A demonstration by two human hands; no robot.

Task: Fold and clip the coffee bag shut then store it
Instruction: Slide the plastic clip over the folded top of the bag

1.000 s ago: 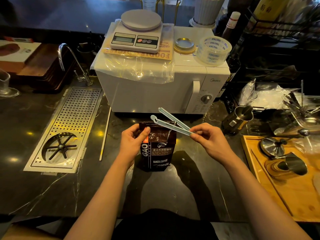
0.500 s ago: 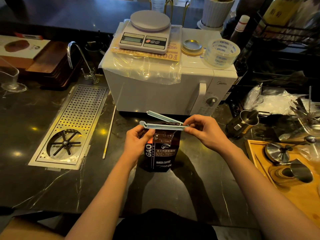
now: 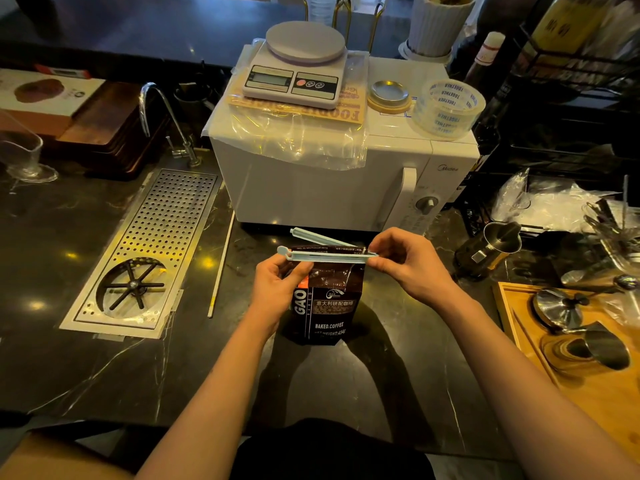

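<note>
A dark brown coffee bag point(image 3: 329, 306) stands upright on the black counter, its top folded over. A long pale blue clip point(image 3: 325, 255) straddles the fold: its front bar lies across the bag's near side, its back bar angles up behind, so the clip's jaws are still apart. My left hand point(image 3: 278, 287) grips the bag's upper left corner, thumb near the clip's free end. My right hand point(image 3: 407, 261) pinches the clip at its hinged right end.
A white microwave point(image 3: 332, 181) with a scale and tape roll on top stands right behind the bag. A perforated drip tray point(image 3: 145, 251) and a thin stick point(image 3: 220, 268) lie left. A steel pitcher point(image 3: 491, 249) and a wooden tray point(image 3: 581, 372) with metal cups sit right.
The open clip came down from above the bag and slid leftward over the folded top. It now lies level across the fold. My left hand stayed on the bag's corner.
</note>
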